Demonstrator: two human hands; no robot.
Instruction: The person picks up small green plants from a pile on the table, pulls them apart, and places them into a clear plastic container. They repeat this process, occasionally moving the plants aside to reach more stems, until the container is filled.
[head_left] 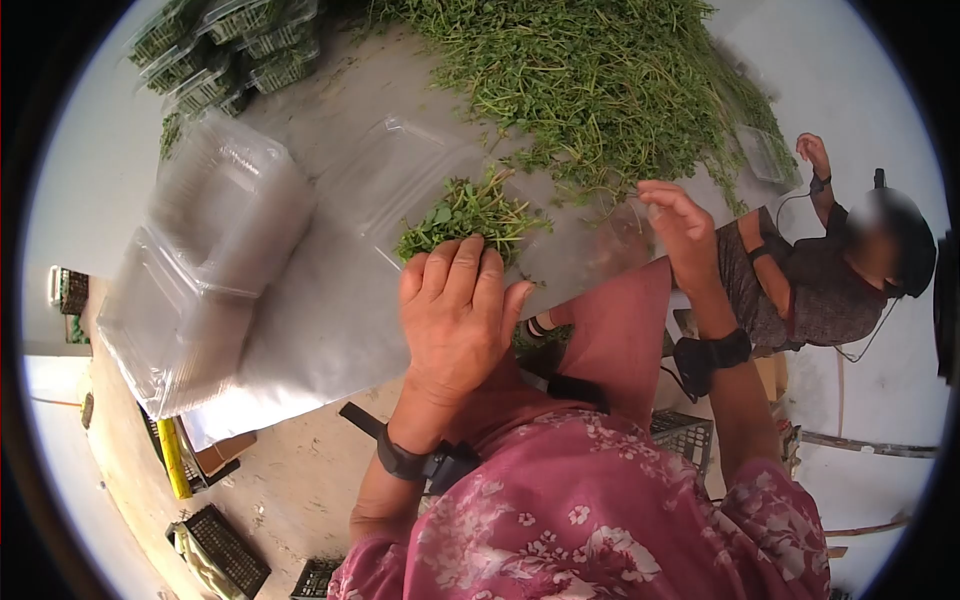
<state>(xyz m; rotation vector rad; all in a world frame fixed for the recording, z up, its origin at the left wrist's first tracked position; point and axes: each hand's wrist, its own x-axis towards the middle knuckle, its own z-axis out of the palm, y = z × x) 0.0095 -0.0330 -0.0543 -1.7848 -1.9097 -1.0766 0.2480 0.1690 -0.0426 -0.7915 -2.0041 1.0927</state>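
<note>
Likely light, soft and easily bruised, the small bunch of greens (468, 210) in the open clear container (396, 188) suits whole-bunch cupping, the left hand (455, 310) lying flattened over it, the right hand (686, 232) raised, fingers apart from thumb.

The left hand (455, 305) lay palm down on a bunch (465, 215) over a clear box (395, 165). The right hand (685, 235), fingers bent, was raised near a heap (580, 85) of greens. Clear trays (225, 205) were stacked at left, filled boxes (220, 55) beyond; a co-worker (825, 285) was at right.
</note>
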